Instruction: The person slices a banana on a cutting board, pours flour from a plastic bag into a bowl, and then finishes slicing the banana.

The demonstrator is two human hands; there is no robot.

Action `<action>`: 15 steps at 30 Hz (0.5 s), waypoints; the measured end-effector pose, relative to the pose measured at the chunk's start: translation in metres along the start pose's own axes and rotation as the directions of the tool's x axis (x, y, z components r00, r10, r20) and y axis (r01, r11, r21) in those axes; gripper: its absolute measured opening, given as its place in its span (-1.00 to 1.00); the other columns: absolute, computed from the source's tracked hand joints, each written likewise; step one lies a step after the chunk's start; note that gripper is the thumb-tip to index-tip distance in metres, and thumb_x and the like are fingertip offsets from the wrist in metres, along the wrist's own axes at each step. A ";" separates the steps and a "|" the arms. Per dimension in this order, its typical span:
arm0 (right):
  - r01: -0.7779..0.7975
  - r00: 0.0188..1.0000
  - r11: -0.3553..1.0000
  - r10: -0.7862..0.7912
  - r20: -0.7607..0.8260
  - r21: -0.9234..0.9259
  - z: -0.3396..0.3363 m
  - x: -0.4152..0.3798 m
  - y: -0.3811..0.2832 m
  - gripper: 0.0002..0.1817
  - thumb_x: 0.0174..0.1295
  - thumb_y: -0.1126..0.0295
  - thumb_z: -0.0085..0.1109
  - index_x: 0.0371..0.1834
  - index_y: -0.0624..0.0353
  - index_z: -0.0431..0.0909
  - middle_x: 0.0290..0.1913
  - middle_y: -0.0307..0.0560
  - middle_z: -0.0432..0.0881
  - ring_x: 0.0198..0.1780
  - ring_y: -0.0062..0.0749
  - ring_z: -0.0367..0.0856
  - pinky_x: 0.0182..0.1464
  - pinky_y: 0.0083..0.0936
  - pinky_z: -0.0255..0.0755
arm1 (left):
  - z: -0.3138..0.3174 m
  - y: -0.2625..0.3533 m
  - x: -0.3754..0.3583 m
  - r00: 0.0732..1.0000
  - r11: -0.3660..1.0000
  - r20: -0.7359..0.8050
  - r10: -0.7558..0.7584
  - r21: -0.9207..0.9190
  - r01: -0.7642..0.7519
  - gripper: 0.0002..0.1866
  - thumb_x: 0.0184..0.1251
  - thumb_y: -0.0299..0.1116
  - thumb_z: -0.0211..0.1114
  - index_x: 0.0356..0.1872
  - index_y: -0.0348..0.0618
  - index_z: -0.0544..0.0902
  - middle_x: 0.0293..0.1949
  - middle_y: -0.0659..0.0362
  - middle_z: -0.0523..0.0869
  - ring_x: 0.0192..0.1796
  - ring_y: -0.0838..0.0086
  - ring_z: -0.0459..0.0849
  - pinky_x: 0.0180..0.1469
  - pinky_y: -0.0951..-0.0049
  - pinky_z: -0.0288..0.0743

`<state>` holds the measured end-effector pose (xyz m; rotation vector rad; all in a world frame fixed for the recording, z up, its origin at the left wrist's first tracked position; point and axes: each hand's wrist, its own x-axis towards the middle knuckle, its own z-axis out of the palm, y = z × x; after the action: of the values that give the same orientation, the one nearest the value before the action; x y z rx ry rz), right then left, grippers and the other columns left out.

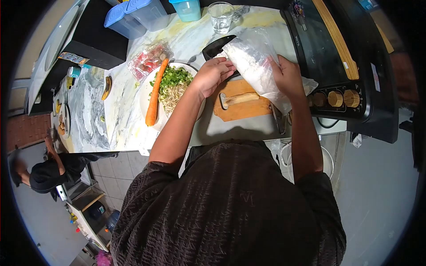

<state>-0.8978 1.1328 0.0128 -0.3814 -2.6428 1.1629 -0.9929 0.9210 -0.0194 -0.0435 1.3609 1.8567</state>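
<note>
A clear plastic bag of white powder point(253, 64) is tilted over a black bowl point(220, 46), its mouth toward the bowl. My right hand point(286, 76) grips the bag's right side. At the mouth, the fingers of my left hand point(214, 76) are bent together against the bag's edge; their tips are partly hidden. Below the bag lies a wooden cutting board point(226, 116) with a long pale tan piece point(242, 99) on it. To the left, a white plate point(145, 94) carries a whole carrot point(152, 104), chopped greens point(174, 77) and bean sprouts point(172, 98).
A knife point(279, 120) lies at the board's right edge. A glass of water point(221, 18), lidded containers point(146, 15) and a red-and-white packet point(150, 58) stand behind. The black stove point(341, 99) with wooden knobs is at right. Another person point(46, 173) works at far left.
</note>
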 end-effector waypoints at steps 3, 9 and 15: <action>0.041 0.999 0.999 -0.040 -0.011 0.021 0.002 0.003 0.008 -0.69 0.38 0.20 0.11 -0.19 0.28 0.60 -0.56 0.13 0.54 -0.56 -0.11 0.48 -0.38 -0.29 0.38 | -0.002 -0.002 0.003 1.000 1.000 -0.004 0.014 -0.013 -0.014 -0.49 0.38 -0.59 0.07 0.32 -0.52 0.22 0.23 -0.05 0.49 0.23 0.34 0.57 0.26 0.53 0.52; -0.032 0.999 0.999 0.032 0.040 0.011 0.000 0.005 0.008 -0.66 0.39 0.17 0.11 -0.18 0.29 0.61 -0.57 0.12 0.53 -0.58 -0.18 0.43 -0.39 -0.33 0.37 | -0.005 -0.004 0.008 0.999 0.999 0.043 0.034 -0.029 -0.033 -0.58 0.31 -0.67 0.07 0.22 -0.47 0.41 0.08 0.04 0.59 0.11 0.44 0.61 0.19 0.57 0.55; -0.053 0.997 0.998 0.052 0.054 0.028 -0.001 0.005 0.008 -0.64 0.39 0.17 0.11 -0.19 0.33 0.60 -0.57 0.14 0.53 -0.57 -0.25 0.43 -0.38 -0.34 0.38 | -0.004 -0.003 0.009 0.996 0.999 0.085 -0.017 -0.036 0.020 -0.55 0.26 -0.69 0.08 0.21 -0.40 0.49 0.05 0.10 0.62 0.10 0.49 0.61 0.16 0.63 0.53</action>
<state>-0.9017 1.1399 0.0080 -0.4228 -2.6731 1.2431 -0.9991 0.9235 -0.0273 0.0039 1.2639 1.8475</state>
